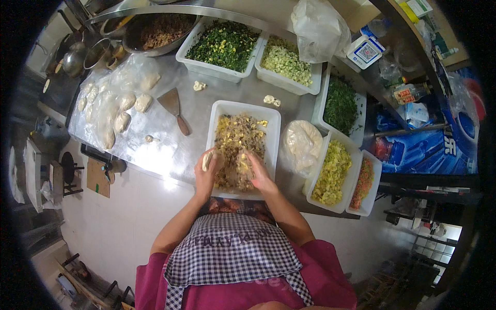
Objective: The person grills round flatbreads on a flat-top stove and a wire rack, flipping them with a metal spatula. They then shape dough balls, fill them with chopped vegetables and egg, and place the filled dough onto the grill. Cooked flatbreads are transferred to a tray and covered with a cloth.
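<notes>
Before me on the steel worktop stands a white plastic tub (277, 128) of brown and yellow mixed filling (242, 131). My left hand (207, 170) is over the tub's left side, holding a piece of dough (207, 161) between thumb and fingers. At the right side of the filling, my right hand (257, 170) has its fingers around some filling; how firmly they close is blurred. A metal scraper with a wooden handle (183, 124) lies left of the tub. Small dough scraps (272, 100) lie beyond it, and a plastic-wrapped dough mass (304, 141) rests to its right.
Dough pieces (143, 103) lie under and beside plastic sheeting at the left. Tubs of chopped greens (224, 46), pale diced vegetable (286, 66), dark herbs (340, 102), yellow-green filling (331, 174) and orange filling (362, 182) line the back and right. A metal bowl (155, 48) stands back left.
</notes>
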A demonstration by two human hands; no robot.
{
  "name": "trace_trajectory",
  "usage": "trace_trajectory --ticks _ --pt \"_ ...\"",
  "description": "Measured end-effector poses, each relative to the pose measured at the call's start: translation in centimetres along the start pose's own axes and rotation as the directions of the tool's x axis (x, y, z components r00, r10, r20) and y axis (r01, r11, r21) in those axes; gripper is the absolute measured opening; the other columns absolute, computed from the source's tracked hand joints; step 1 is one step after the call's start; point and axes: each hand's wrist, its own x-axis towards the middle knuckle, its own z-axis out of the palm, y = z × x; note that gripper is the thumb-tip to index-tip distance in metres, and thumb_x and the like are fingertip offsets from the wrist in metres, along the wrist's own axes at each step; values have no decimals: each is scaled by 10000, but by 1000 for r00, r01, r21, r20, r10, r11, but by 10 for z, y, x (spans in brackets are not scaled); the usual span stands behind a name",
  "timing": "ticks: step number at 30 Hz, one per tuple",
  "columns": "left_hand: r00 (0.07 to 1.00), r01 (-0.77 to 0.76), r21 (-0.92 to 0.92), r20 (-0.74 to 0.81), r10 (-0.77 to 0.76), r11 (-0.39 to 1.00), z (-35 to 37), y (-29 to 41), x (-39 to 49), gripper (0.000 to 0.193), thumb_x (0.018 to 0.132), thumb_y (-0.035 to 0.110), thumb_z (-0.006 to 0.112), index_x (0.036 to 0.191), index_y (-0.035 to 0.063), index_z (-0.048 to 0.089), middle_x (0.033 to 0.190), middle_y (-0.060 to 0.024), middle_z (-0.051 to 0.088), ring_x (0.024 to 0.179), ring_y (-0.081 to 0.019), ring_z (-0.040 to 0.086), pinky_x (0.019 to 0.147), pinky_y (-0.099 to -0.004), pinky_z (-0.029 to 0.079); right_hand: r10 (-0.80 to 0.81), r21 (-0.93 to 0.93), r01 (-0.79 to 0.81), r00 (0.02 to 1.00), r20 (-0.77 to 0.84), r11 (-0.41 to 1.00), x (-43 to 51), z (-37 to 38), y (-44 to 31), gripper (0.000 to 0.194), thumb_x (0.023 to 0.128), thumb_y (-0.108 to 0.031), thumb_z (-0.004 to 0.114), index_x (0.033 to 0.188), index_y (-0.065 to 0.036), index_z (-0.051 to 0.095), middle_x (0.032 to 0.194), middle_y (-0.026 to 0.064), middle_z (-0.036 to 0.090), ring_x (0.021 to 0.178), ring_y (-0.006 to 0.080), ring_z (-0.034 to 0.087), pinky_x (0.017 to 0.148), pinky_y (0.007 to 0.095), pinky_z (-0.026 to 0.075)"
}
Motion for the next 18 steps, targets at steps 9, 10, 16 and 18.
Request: trace_trajectory --ticks 9,10,16,18 --pt "718 696 -434 411 -561 572 42 8 -10 628 934 564 441 1382 128 384 1365 -118 431 1269 -252 408 1033 -450 340 -666 -493 594 745 40 635 -16 52 6 340 949 -332 547 1138 -54 600 982 98 616 882 212 602 728 330 492" --pt "731 682 -470 408 -546 561 44 8 -11 644 936 567 434 1408 138 348 1383 -118 409 1273 -257 401 1033 -447 339 -879 -641 725 448 162 251 -15 61 10 298 972 -282 517 1061 -14 613 906 122 615 800 211 608 642 312 488" --pt "741 666 -518 379 -555 537 47 -5 -14 661 952 578 384 1442 144 296 1382 -111 404 1245 -273 429 1008 -427 376 -844 -746 652 471 258 136 -28 65 21 227 951 -193 525 1023 9 599 1008 161 612 931 320 589 789 408 470" --pt "756 650 -512 360 -547 561 48 -11 -16 645 957 581 362 1430 144 320 1369 -104 419 1233 -269 439 994 -424 395 -804 -731 651 538 254 204 -26 62 27 226 948 -186 523 1050 3 595 1079 167 602 1006 330 571 834 410 459"
